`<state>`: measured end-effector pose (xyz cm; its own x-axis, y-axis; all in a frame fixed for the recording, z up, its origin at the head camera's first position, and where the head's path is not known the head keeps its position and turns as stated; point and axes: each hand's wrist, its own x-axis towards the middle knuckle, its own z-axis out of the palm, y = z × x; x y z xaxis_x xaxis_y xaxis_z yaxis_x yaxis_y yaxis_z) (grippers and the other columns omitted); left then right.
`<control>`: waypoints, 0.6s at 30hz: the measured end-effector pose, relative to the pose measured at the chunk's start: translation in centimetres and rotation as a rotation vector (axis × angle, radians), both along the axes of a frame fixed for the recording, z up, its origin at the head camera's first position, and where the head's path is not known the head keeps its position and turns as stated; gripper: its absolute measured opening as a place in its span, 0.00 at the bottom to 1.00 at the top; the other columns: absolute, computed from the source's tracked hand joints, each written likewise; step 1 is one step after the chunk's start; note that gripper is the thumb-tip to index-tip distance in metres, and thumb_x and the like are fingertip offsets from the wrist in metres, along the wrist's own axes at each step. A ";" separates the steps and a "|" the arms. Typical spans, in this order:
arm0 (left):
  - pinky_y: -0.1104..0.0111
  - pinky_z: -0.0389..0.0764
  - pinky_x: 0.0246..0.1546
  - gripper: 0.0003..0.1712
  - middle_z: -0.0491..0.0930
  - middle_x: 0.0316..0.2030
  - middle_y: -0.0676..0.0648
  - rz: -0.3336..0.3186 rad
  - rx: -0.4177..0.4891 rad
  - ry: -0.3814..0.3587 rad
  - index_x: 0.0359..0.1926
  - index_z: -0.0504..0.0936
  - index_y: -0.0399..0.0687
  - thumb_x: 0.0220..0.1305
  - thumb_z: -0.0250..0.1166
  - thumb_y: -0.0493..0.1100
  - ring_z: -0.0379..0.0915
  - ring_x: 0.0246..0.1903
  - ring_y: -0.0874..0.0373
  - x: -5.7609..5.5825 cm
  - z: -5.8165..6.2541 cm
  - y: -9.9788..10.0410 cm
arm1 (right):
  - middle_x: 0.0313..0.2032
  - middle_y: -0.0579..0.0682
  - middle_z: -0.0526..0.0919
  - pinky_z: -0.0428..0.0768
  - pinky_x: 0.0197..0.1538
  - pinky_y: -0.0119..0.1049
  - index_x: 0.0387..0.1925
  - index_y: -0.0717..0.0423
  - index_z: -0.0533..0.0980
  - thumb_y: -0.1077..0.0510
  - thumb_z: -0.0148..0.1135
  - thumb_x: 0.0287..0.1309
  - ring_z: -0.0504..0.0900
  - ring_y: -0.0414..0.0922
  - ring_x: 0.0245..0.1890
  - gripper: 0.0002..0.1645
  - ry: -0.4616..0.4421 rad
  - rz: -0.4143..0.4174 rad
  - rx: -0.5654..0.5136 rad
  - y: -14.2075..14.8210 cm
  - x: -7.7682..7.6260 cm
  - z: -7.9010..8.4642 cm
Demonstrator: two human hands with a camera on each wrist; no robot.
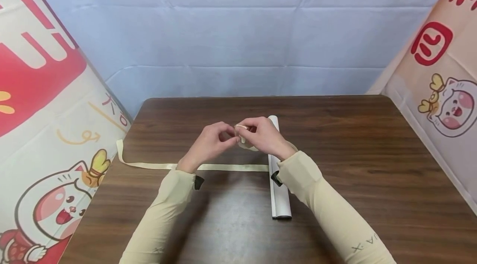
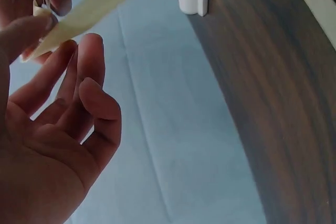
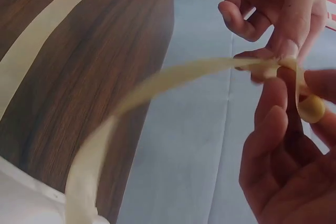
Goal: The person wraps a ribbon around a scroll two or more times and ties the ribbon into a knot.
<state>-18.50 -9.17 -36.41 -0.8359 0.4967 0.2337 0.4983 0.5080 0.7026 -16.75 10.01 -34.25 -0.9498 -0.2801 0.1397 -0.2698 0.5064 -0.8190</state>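
Cream ribbon [image 1: 238, 168] is pinched between thumb and fingers by both hands, left [image 1: 210, 144] and right [image 1: 263, 134].

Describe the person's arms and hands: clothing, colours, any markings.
The left sleeve and right sleeve are long and pale cream. Dark lettering marks the right one; a small dark mark shows on the left. A dark piece sits at each wrist. The left hand and right hand are ungloved.
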 end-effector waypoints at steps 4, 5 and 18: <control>0.71 0.76 0.30 0.05 0.80 0.29 0.52 0.027 -0.004 0.020 0.31 0.83 0.48 0.61 0.65 0.44 0.76 0.26 0.61 -0.2 -0.3 -0.1 | 0.28 0.47 0.84 0.76 0.29 0.34 0.39 0.51 0.84 0.53 0.63 0.60 0.78 0.43 0.25 0.09 -0.012 0.001 0.006 0.2 0.0 -0.2; 0.70 0.75 0.29 0.06 0.80 0.29 0.52 0.045 -0.010 0.024 0.31 0.82 0.47 0.62 0.65 0.44 0.75 0.26 0.61 -0.2 -0.4 -0.3 | 0.28 0.47 0.84 0.77 0.30 0.34 0.40 0.51 0.84 0.53 0.64 0.59 0.79 0.42 0.25 0.10 -0.020 -0.001 0.003 0.3 0.0 -0.3; 0.68 0.77 0.25 0.11 0.84 0.28 0.40 0.430 0.120 -0.072 0.35 0.82 0.41 0.65 0.61 0.45 0.82 0.24 0.52 -1.4 -0.7 -3.9 | 0.33 0.53 0.85 0.77 0.31 0.36 0.47 0.55 0.81 0.53 0.63 0.60 0.82 0.49 0.26 0.15 -0.046 -0.174 0.081 5.1 0.0 -1.4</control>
<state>-19.93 -13.11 -37.11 -0.9767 0.0737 0.2018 0.2072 0.5713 0.7942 -16.78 15.12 -35.66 -0.9897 -0.1196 0.0783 -0.1354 0.6072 -0.7829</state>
